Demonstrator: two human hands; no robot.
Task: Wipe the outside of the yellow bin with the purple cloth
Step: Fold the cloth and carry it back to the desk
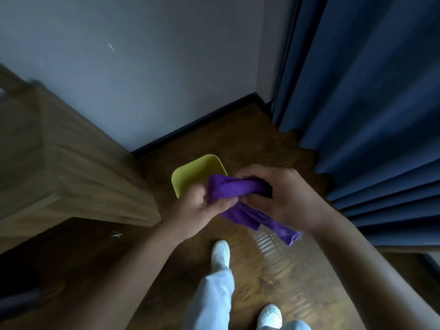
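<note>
The yellow bin (195,173) stands on the wooden floor in the corner, seen from above; its near half is hidden behind my hands. The purple cloth (234,189) is bunched between both hands above the bin, with one end hanging down to the lower right. My left hand (202,208) grips the cloth's left end. My right hand (283,196) is closed over its right part. The cloth is not touching the bin.
A wooden cabinet (71,167) stands close to the left of the bin. A grey wall with dark skirting (202,120) runs behind it. Blue curtains (371,115) hang at the right. My white shoes (221,253) are on the floor below the bin.
</note>
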